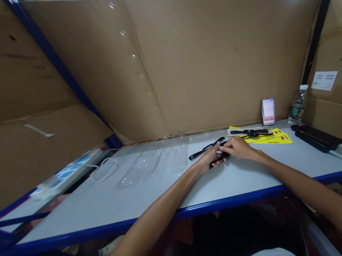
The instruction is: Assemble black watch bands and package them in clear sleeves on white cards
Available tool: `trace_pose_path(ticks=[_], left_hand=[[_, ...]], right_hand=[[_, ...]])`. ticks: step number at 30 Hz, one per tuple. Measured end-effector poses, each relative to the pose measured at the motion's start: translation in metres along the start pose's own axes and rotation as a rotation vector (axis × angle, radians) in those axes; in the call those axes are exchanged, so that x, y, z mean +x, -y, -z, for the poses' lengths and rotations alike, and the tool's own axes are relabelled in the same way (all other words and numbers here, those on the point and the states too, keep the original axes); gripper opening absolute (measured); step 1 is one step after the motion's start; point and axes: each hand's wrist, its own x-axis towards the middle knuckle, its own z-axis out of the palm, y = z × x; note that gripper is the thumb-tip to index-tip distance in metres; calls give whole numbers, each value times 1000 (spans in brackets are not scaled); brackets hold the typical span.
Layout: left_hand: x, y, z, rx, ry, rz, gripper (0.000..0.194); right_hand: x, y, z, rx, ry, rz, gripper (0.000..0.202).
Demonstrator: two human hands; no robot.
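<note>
My left hand [211,157] is closed around a slim black item [224,155], whose exact kind I cannot make out. The fingers of my right hand [238,147] pinch at the same item, and the two hands almost meet over the table. Just behind my left hand lies another long, thin black piece [197,154] with a narrow middle. Beyond my right hand, several similar black pieces [251,132] rest on yellow printed cards [276,137]. Fingers cover much of the held item.
Clear plastic sleeves [146,165] lie on the white table [106,209], left of my hands. A phone [268,111] leans against the cardboard wall [200,64]. At right are a water bottle [297,106] and a black case [317,137] with a white cable. A power strip [66,175] runs along the left.
</note>
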Motion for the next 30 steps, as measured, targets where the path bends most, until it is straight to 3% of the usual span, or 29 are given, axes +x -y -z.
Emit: trace_pose_path(ticks=[5, 13, 24, 30], left_hand=[[1, 1, 2, -9, -12, 16, 43], [-2, -1, -1, 18, -15, -3, 44], [-3, -2, -3, 30, -24, -9, 41], [-5, -3, -3, 26, -13, 0, 43]], right_hand=[[0, -2, 4, -91, -90, -61, 36], [0, -4, 2, 71, -7, 11, 44], [-1, -4, 2, -30, -40, 33, 39], [-1, -7, 2, -87, -63, -26, 41]])
